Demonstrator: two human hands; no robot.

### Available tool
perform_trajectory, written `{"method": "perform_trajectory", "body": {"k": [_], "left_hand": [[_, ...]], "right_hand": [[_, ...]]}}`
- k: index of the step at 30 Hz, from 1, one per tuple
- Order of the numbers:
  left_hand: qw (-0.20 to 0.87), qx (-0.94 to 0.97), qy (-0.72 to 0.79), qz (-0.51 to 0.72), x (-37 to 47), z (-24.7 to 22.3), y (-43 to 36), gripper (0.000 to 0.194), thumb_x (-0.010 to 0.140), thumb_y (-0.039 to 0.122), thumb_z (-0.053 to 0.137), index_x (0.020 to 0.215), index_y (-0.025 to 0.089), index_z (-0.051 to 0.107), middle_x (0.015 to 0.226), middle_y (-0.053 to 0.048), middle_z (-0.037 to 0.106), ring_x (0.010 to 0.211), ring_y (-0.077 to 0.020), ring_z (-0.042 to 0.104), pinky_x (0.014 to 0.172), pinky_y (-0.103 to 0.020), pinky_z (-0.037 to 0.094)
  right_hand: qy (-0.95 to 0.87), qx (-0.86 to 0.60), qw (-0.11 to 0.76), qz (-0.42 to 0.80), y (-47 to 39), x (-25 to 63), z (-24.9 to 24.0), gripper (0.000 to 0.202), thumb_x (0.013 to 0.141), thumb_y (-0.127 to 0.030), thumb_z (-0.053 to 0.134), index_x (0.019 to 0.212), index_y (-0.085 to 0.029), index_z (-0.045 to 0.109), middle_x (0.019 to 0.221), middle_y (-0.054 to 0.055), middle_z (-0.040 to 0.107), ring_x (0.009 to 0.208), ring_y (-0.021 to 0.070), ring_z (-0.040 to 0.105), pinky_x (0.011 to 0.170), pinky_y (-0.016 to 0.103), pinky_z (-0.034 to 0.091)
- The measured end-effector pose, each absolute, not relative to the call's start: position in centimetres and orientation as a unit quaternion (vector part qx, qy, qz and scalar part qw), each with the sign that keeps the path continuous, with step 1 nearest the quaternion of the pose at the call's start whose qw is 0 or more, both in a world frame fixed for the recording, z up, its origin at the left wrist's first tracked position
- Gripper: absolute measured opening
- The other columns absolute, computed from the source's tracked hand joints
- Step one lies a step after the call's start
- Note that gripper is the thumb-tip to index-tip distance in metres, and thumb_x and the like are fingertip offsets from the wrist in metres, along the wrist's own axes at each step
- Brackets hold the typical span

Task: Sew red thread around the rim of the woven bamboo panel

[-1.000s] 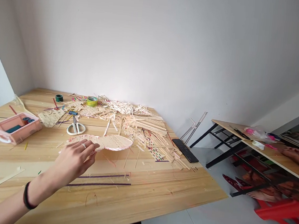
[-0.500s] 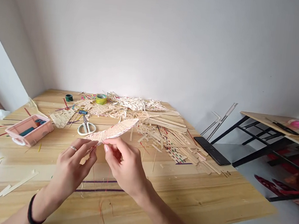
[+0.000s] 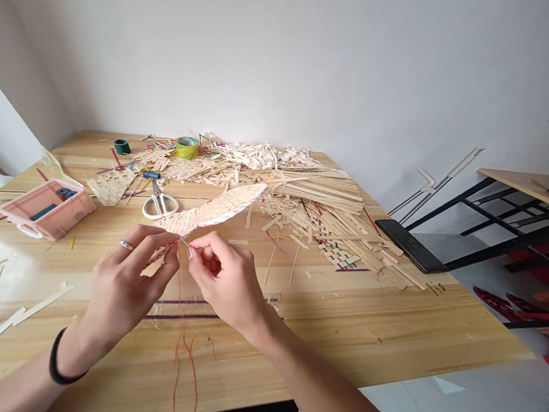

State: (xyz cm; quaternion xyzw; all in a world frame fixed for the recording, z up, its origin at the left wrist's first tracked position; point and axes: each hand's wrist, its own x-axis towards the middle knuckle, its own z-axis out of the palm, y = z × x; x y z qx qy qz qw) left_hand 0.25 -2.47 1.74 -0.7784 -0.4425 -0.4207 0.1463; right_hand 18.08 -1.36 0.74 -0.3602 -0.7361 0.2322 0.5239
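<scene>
My left hand is closed on the near end of a woven bamboo-strip piece, shaped like a long leaf with red stitches along its edge. The piece points up and to the right, above the table. Close beside it, my right hand pinches a thin, pale needle at the edge of the weave; its far end is too small to make out. Orange-red thread hangs from between the hands in a long loop, down past the table's front edge. White-handled scissors lie just beyond my left hand.
A pink box with thread spools stands at the left. Behind the scissors are a blue spool, yellow tape and a green roll. Bamboo strips and shavings cover the table's back. A black-framed table stands right.
The view has tilted down and shows the table's front edge. My right fingers sit slightly apart from the weave, with the needle visible between. More thread shows hanging.
</scene>
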Motion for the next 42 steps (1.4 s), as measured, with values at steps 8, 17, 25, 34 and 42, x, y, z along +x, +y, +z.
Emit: {"method": "perform_trajectory", "body": {"k": [8,17,25,34,42], "left_hand": [[0.149,-0.776,-0.436,-0.43,0.4,1.8,-2.5,0.009,0.098,0.015,0.067,0.106,0.021,0.066,0.096,-0.001,0.073,0.082,-0.0135,0.072,0.071,-0.024,0.054],[0.143,-0.775,-0.435,-0.437,0.4,2.0,-2.5,0.011,0.099,0.016,0.064,0.105,0.025,0.066,0.094,-0.001,0.073,0.08,-0.0154,0.072,0.07,-0.026,0.055],[0.158,-0.782,-0.418,-0.435,0.4,1.8,-2.5,0.01,0.098,0.015,0.067,0.103,0.023,0.064,0.092,0.0,0.072,0.077,-0.0136,0.071,0.068,-0.024,0.053],[0.17,-0.788,-0.412,-0.424,0.2,1.2,-2.5,0.013,0.097,0.013,0.068,0.107,0.021,0.064,0.095,-0.002,0.071,0.079,-0.0141,0.07,0.071,-0.024,0.051],[0.175,-0.808,-0.376,-0.418,-0.3,0.9,-2.0,0.014,0.096,0.011,0.069,0.108,0.019,0.066,0.095,-0.002,0.07,0.077,-0.0128,0.069,0.07,-0.024,0.05]], "right_hand": [[-0.736,-0.357,0.524,0.238,-1.3,17.8,0.5,0.012,0.098,-0.021,0.055,0.086,-0.021,0.053,0.058,-0.007,0.049,0.05,0.0082,0.042,0.055,0.023,0.035],[-0.733,-0.374,0.512,0.246,-1.5,17.7,0.2,0.012,0.101,-0.024,0.054,0.09,-0.021,0.053,0.06,-0.006,0.05,0.051,0.0087,0.043,0.053,0.023,0.033],[-0.718,-0.364,0.522,0.281,-1.7,17.0,0.0,0.011,0.101,-0.025,0.052,0.091,-0.022,0.048,0.059,-0.007,0.049,0.049,0.0094,0.044,0.052,0.023,0.032],[-0.692,-0.352,0.527,0.345,-1.8,16.8,0.2,0.012,0.102,-0.032,0.053,0.1,-0.02,0.053,0.067,-0.002,0.06,0.052,0.0106,0.053,0.05,0.021,0.037],[-0.683,-0.367,0.511,0.371,-1.9,16.9,0.2,0.02,0.103,-0.034,0.051,0.09,-0.019,0.054,0.071,-0.001,0.064,0.055,0.0095,0.055,0.052,0.02,0.039]]}}
